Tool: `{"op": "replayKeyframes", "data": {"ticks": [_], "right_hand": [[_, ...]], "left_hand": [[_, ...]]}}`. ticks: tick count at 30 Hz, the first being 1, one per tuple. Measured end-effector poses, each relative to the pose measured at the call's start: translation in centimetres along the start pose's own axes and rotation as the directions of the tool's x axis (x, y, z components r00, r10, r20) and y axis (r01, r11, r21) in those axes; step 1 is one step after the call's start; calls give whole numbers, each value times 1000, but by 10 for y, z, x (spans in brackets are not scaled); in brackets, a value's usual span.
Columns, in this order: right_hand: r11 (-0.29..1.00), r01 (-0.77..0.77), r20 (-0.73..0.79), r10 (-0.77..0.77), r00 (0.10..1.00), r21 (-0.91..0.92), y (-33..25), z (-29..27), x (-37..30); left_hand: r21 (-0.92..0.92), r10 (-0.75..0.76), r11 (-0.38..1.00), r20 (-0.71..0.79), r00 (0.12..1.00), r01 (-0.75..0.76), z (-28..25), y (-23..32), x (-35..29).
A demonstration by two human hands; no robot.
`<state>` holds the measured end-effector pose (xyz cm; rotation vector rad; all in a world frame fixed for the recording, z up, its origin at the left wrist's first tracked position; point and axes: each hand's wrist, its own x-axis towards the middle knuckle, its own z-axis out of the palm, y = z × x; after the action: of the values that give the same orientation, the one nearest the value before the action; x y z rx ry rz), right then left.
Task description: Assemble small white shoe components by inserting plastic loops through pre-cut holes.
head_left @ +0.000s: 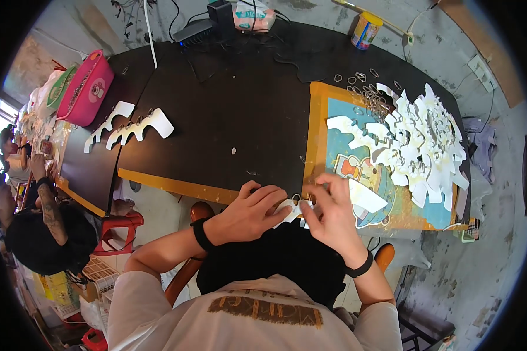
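At the table's near edge, my left hand [249, 213] is closed on a white cut-out strip [286, 210] with a curved, notched edge. A small metal ring [297, 198] stands at that strip, between my two hands. My right hand [332, 215] is bent over the strip's other end, thumb and fingers closed in toward it; its fingertips are partly hidden. Beside my right hand, on the mat, a white flat piece [366, 196] sticks out; whether it joins the strip cannot be seen.
A heap of white strips [418, 146] and loose metal rings [369, 96] cover the tape-edged mat [319, 134]. Two more strips [140, 128] lie at left, near a pink basket [88, 88]. A yellow can [366, 30] stands at the back. Another person [47, 228] sits at left.
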<state>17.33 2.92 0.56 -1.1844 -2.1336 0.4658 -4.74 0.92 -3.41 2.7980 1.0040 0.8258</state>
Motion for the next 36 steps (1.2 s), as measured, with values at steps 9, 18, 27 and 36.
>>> {"op": "replayKeyframes", "data": {"ticks": [9, 18, 27, 36], "right_hand": [[971, -72, 204, 24, 979, 230, 2, -17, 0], [889, -180, 340, 29, 940, 421, -17, -57, 5], [476, -254, 241, 89, 966, 842, -9, -41, -13], [580, -225, 200, 107, 974, 783, -11, -46, -17]], "left_hand": [[-554, -232, 798, 85, 969, 240, -27, 4, 33], [-828, -178, 481, 231, 957, 289, -48, 13, 54], [-942, -302, -21, 325, 896, 335, -37, 32, 53], [-903, -292, -29, 418, 860, 429, -40, 42, 60]]}}
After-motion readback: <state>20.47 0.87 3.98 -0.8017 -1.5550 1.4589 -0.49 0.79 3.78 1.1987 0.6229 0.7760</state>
